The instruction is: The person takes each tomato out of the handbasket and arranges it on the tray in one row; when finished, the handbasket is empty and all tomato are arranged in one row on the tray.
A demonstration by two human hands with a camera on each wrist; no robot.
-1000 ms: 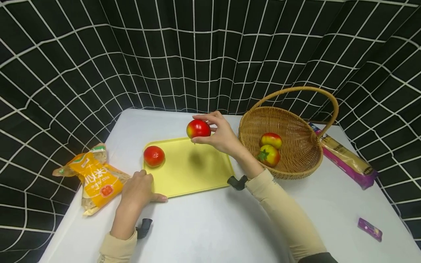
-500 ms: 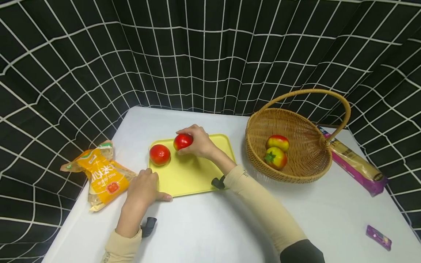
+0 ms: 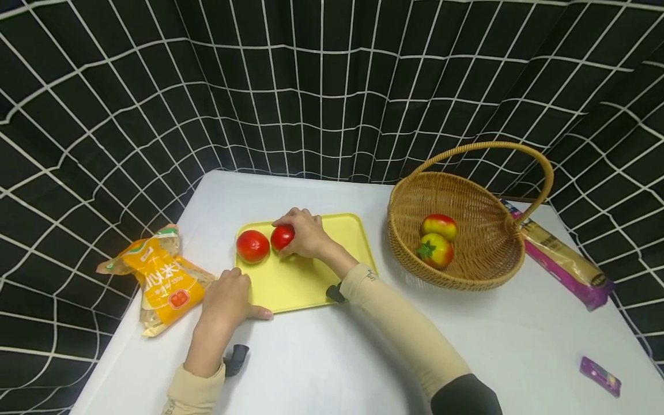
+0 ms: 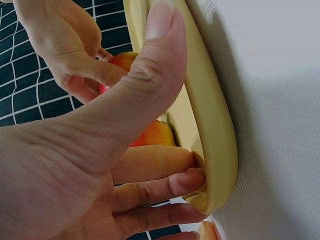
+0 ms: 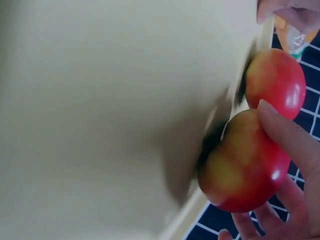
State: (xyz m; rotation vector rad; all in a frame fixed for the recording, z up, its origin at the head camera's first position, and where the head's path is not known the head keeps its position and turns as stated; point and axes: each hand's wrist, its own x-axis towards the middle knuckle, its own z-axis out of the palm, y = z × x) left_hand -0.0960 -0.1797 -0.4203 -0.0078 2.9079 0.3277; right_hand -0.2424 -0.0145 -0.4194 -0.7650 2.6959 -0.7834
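Note:
My right hand holds a red tomato between thumb and fingers, low over the back left of the yellow tray. Yellow patches show on this tomato's side in the right wrist view. Close on its left, another red tomato sits in the tray's left corner. At the front left corner, my left hand rests against the tray, thumb stretched along the front rim and fingers at the left side. The left wrist view shows those fingers mostly straight, with tips at the rim.
Right of the tray stands a wicker basket with a tall handle, holding two red-yellow tomatoes. An orange snack bag lies on the left. A long purple-gold package is behind the basket; a small purple packet lies front right.
My right hand has carried its tomato left and down from above the tray's back edge to beside the other tomato. My left hand has stayed at the tray corner. The head view has shifted slightly.

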